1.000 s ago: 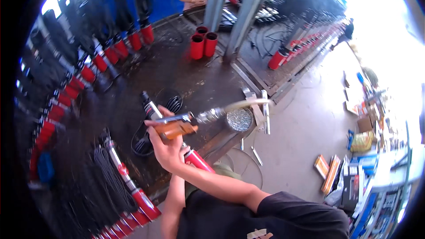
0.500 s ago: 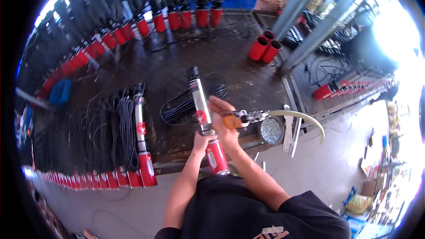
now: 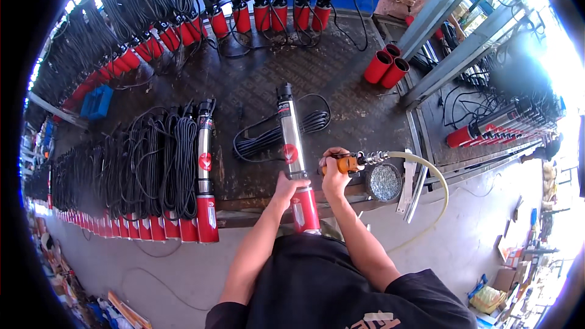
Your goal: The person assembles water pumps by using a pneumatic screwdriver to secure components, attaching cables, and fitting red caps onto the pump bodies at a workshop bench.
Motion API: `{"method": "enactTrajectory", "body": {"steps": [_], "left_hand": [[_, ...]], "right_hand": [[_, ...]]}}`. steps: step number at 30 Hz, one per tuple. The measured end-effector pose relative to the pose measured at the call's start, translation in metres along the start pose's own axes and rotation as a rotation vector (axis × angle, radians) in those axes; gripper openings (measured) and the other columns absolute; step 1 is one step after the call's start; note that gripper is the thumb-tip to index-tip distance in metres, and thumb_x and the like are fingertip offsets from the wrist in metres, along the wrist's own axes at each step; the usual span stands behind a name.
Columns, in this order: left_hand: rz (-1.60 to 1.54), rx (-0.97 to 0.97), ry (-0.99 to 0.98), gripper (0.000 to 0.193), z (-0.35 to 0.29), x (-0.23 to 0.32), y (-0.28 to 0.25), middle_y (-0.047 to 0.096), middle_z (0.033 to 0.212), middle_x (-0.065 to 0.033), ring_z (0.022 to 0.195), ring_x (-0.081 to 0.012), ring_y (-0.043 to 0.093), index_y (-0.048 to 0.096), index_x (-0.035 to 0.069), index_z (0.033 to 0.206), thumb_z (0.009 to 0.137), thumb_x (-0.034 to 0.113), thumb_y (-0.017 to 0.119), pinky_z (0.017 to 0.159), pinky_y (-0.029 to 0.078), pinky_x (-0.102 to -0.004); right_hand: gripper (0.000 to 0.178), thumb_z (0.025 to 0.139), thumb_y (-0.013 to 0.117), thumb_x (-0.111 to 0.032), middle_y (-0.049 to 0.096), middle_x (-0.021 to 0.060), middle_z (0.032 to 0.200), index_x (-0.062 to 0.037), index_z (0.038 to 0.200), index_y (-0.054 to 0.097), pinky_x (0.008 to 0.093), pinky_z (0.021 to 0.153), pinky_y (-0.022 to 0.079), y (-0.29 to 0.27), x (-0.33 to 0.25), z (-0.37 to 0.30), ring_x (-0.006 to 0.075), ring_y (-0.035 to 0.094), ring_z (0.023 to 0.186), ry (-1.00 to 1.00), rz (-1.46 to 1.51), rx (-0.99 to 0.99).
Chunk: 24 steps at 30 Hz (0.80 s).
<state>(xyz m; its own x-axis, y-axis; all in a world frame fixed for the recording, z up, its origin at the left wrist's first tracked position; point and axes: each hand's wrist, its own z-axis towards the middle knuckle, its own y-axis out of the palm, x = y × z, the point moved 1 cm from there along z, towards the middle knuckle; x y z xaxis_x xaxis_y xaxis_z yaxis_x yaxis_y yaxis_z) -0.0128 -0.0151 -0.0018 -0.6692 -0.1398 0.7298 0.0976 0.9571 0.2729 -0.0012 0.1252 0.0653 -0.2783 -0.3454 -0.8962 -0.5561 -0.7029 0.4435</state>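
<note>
A long submersible pump [image 3: 289, 123], steel tube above and red casing below, lies over the bench edge and points toward me. My left hand [image 3: 286, 189] is closed round it where the steel meets the red part. Just right of the pump, my right hand [image 3: 333, 178] is closed on an orange air screwdriver [image 3: 348, 164]. A pale yellow hose [image 3: 420, 159] runs from the tool's metal fitting. The tool's tip is hidden by my fingers. Behind the pump lies its coiled black cable [image 3: 262, 144].
A round tin of small metal parts [image 3: 385, 183] sits right of the tool. Left is a row of pumps with coiled cables [image 3: 186, 167]. Three red cylinders [image 3: 378, 67] stand at the back near grey posts [image 3: 442, 15]. Another person [image 3: 405, 0] is at far right.
My right hand has drawn away from the pump with the air screwdriver, its fingers now curled round the tool instead of stretched out. My left hand keeps its grip. The view has shifted slightly.
</note>
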Motion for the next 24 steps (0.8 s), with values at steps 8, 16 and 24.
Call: {"method": "enactTrajectory", "body": {"steps": [8,16,24], "left_hand": [[0.011,-0.002,-0.036,0.066,-0.004,0.007,0.003,0.063,0.097,-0.0143,0.085,-0.028,0.068,0.043,0.002,0.119,0.065,0.0,0.082,0.078,0.058,-0.0438],[-0.001,-0.002,0.029,0.065,0.006,-0.003,0.0,0.062,0.096,-0.0161,0.075,-0.026,0.068,0.042,0.0,0.116,0.065,-0.001,0.082,0.061,0.058,-0.0396],[0.011,0.007,0.018,0.066,-0.001,0.003,0.002,0.063,0.097,-0.0156,0.078,-0.0257,0.068,0.043,-0.001,0.118,0.065,-0.001,0.082,0.066,0.058,-0.0398]], "right_hand": [[0.018,0.081,0.052,0.01,0.06,0.0096,0.081,0.0,0.096,0.054,0.0272,0.06,0.05,-0.001,0.0,0.003,0.0161,0.059,0.065,0.002,0.123,0.091],[0.018,0.08,0.052,0.009,0.06,0.0097,0.081,-0.0003,0.095,0.054,0.0271,0.059,0.05,-0.002,0.006,0.003,0.0162,0.059,0.065,-0.012,0.11,0.098],[0.016,0.082,0.053,0.008,0.06,0.0091,0.082,-0.0008,0.095,0.054,0.028,0.061,0.05,-0.001,0.007,0.002,0.016,0.06,0.066,0.012,0.131,0.104]]}}
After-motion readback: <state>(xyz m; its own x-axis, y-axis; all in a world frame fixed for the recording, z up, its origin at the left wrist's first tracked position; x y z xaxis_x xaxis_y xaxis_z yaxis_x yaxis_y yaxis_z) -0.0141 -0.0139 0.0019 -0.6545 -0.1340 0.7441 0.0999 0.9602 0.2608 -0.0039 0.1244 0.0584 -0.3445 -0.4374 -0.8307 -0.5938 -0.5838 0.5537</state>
